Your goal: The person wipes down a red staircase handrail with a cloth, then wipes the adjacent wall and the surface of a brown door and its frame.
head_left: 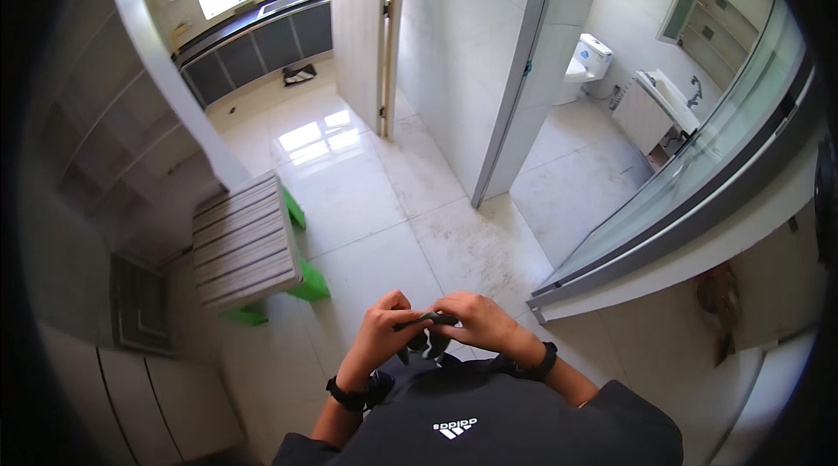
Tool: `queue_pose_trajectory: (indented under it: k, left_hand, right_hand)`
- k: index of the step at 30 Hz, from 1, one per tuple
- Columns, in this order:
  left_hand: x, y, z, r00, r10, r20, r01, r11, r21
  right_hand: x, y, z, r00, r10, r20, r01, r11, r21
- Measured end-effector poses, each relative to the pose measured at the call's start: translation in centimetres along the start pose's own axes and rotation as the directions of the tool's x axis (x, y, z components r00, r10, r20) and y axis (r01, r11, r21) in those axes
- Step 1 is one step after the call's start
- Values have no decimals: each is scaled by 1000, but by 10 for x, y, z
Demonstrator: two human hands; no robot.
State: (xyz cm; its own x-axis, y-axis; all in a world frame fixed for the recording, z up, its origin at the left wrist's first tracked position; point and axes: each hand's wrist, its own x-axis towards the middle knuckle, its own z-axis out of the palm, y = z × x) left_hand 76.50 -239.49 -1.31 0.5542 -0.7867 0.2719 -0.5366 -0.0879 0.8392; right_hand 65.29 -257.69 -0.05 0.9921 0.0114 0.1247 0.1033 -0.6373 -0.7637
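Close in front of my chest, my left hand (pixel 387 327) and my right hand (pixel 481 323) meet over a small dark grey-green cloth-like item (pixel 429 321). Fingers and thumbs of both hands pinch its upper edge, and a part of it hangs down between them. Its exact kind cannot be made out, as the fingers hide much of it. Each wrist wears a black band. Below the hands is the dark shirt (pixel 497 400) that I wear.
To the left, a slatted stool (pixel 245 243) with green legs stands on the tiled floor (pixel 357 256). A door (pixel 360 27) stands ajar ahead, near a counter with a sink (pixel 288 2). On the right, a glass door (pixel 694 158) borders a bathroom with a toilet (pixel 582 67) and washbasin (pixel 668 99).
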Motion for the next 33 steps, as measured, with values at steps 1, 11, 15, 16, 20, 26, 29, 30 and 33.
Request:
queue_pose_trajectory:
  k: [1,11,15,16,20,26,29,30,33]
  left_hand:
    - [23,-8,-3,1000,18,19,-18,1000,-9]
    - [234,-61,50,883,183,432,-120,978,-168]
    - [306,-81,97,840,147,522,-100,988,-117]
    - [323,-80,111,820,155,550,-98,986,-131]
    - [394,-58,178,729,211,651,-176,977,-121]
    - [493,-18,282,712,291,639,-231,956,-178]
    - [538,22,317,638,109,762,-11,991,-133]
    - [548,29,332,634,115,765,-5,990,-144]
    - [586,44,372,576,131,807,-31,990,-139]
  right_hand:
    - [15,9,-11,997,74,21,-72,995,-70]
    - [61,95,-113,842,355,-405,-459,867,-193]
    - [58,137,-172,794,304,-526,-413,905,-101]
    - [54,145,-188,785,340,-518,-429,901,-60]
    - [35,184,-263,701,388,-599,-384,912,141]
    - [-21,242,-373,475,489,-732,-565,807,173]
    - [-57,275,-401,372,473,-799,-656,743,134]
    - [-67,285,-404,327,487,-810,-698,702,140]
    - [-80,304,-414,206,542,-815,-765,608,212]
